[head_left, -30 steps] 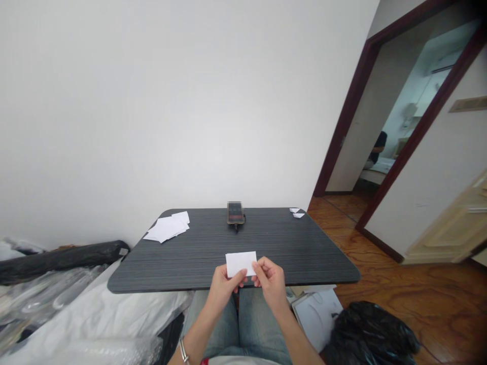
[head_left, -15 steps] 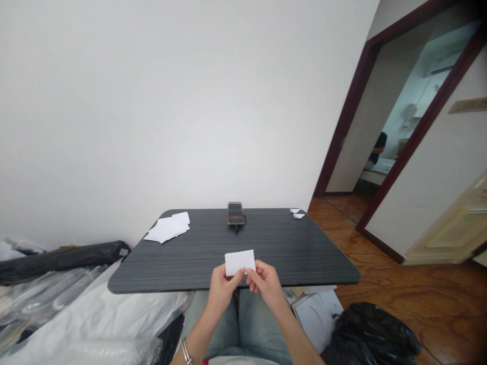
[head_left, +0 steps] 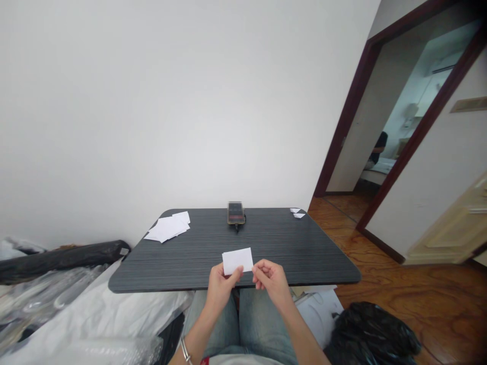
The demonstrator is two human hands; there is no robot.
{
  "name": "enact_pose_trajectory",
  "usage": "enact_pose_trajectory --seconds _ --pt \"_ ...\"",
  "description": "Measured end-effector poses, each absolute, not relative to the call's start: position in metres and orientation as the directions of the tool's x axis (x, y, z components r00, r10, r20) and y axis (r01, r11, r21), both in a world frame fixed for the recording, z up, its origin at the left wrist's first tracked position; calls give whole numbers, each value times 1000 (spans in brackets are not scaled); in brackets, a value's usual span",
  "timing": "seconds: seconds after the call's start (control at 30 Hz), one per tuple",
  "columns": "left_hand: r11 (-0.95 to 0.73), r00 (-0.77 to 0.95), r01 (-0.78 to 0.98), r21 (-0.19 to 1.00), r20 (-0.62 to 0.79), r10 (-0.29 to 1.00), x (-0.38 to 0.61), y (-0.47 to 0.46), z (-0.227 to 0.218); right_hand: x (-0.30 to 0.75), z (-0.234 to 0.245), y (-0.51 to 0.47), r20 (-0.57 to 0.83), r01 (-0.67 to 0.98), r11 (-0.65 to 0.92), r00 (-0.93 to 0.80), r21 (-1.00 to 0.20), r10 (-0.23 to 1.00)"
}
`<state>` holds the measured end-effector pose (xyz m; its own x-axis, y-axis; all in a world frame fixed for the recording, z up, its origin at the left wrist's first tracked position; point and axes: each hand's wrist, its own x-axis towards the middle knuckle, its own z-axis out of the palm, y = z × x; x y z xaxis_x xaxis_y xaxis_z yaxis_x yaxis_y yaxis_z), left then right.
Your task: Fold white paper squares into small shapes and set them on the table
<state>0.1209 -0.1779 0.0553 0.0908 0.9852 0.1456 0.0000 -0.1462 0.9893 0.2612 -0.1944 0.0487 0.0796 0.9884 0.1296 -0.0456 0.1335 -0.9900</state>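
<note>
A white sheet of paper [head_left: 237,259], folded into a small rectangle, is held up over the front part of the dark table [head_left: 205,241]. My left hand [head_left: 220,284] grips it at the lower left, thumb on the front face and fingers behind. At the paper's lower right corner is my right hand [head_left: 271,280], its thumb and forefinger pinched together at the edge and the other fingers curled. How much of the corner sits between those fingertips is hard to see.
White paper sheets [head_left: 167,229] lie in a loose pile at the table's left. Two small folded papers [head_left: 299,215] rest at the back right corner. A phone-like device [head_left: 236,214] stands at the back middle. A black plastic bag [head_left: 375,334] is on the floor at right.
My right hand has slid a little to the right, from the paper's front face out to its lower right corner. The paper and my left hand have shifted slightly left.
</note>
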Motion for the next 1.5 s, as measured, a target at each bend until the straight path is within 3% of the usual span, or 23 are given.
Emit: enact_pose_trajectory --seconds 0.2,0.43,1.03,1.5 --pt "-75 51 -59 995 78 996 113 -171 56 272 49 -192 144 -63 151 103 -986 984" --pt "-103 108 -52 993 108 988 121 -176 59 256 53 -196 166 -99 162 -27 -982 986" --pt "-16 152 -79 997 27 988 127 -180 65 247 55 -199 228 11 228 66 -974 971" --pt "-49 178 -22 999 52 983 119 -175 61 251 59 -200 219 49 215 91 -975 971"
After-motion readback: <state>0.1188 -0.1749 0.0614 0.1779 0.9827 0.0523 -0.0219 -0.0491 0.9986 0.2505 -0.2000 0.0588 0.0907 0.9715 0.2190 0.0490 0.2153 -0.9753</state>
